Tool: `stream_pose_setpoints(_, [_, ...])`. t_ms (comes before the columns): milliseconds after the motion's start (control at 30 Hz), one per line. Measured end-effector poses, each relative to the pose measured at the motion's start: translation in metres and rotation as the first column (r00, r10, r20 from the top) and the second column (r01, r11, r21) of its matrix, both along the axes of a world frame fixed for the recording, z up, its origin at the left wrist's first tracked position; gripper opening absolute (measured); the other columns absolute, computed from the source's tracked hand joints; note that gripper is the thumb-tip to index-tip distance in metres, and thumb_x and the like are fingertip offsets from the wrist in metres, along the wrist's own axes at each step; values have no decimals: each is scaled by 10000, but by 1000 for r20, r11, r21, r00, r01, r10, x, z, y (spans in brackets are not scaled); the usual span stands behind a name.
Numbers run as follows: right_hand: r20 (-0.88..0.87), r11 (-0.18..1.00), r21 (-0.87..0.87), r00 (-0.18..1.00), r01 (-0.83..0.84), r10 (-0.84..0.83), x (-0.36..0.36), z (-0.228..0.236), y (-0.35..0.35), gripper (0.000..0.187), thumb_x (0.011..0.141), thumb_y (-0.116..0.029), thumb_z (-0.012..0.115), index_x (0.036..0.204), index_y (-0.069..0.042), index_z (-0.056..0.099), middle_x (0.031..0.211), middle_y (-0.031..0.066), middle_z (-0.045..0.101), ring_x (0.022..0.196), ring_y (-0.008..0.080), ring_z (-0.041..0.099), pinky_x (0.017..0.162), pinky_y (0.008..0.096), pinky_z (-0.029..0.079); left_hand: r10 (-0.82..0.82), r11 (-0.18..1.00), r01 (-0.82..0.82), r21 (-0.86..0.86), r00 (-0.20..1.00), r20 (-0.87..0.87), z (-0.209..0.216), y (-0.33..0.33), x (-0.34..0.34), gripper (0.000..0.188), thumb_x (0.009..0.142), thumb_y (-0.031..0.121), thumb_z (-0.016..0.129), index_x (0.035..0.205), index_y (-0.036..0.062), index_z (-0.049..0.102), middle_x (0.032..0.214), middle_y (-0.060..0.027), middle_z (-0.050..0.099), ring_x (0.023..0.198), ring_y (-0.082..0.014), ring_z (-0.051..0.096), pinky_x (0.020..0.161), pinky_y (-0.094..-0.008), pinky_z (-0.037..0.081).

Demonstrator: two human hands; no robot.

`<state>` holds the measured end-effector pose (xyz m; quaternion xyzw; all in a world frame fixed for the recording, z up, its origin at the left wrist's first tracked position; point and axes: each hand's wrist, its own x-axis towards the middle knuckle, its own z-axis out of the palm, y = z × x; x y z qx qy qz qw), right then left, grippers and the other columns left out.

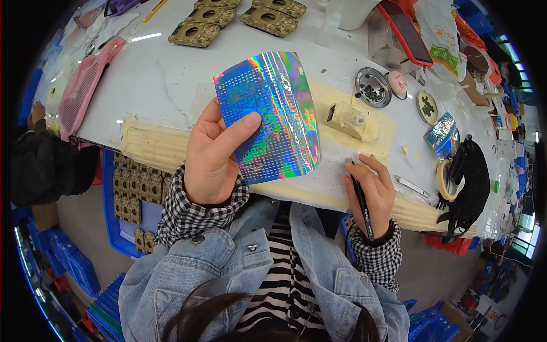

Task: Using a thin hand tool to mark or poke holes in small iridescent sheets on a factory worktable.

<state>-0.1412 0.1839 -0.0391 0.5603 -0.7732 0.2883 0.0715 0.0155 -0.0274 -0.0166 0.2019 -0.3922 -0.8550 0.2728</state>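
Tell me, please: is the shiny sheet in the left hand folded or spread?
Spread: the shiny sheet shows its gently curved face with no visible fold, the left hand pinching its left side.

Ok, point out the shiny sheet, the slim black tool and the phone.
Shiny sheet [278,121], head view: its middle.
Slim black tool [363,207], head view: its shaft.
Phone [405,33], head view: its dark screen.

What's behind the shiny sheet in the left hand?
White table shows above the holographic sheet, a pale yellow mat to its right. The left hand grips it, thumb in front; fingertips and anything else directly behind are covered.
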Motion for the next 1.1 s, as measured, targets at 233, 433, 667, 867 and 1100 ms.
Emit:
stream_pose_setpoints(233, [94,999,-29,995,15,-12,-1,0,1,221,720,41,707,914,-21,621,874,99,690,969,300,613,928,463,494,-9,1000,9,9,1000,-4,1,1,-2,364,915,49,552,1270,11,482,1157,-92,623,1036,-163,617,922,-322,487])
stream_pose_setpoints(433, [218,982,-139,971,130,-98,4,6,4,241,735,20,717,958,-4,628,937,122,686,963,295,616,920,456,499,32,997,-31,65,999,-22,5,3,-4,331,896,0,584,1216,-1,499,1087,-107,654,959,-155,647,858,-302,526])
stream_pose_setpoints(667, [251,958,-286,966,11,64,12,25,1,352,712,-85,788,1018,-11,631,970,122,691,946,281,646,885,421,520,-45,994,46,99,999,-13,7,11,-6,328,882,-18,600,1200,-21,519,1089,-115,654,969,-168,648,865,-307,526])
stream_pose_setpoints(867, [157,923,-336,955,-187,250,21,49,-19,404,675,-93,814,1036,-35,643,928,100,708,954,264,659,880,415,517,-124,987,124,99,992,-5,9,23,-12,330,877,-29,610,1199,-5,541,1089,-98,655,970,-147,641,868,-288,527])
stream_pose_setpoints(1100, [76,907,-317,946,-278,316,24,52,-38,414,686,-114,812,1042,-13,627,938,123,700,943,278,673,879,426,525,-156,983,157,96,988,-24,11,28,-13,329,887,-8,609,1206,-8,529,1089,-100,656,967,-138,643,862,-272,525])
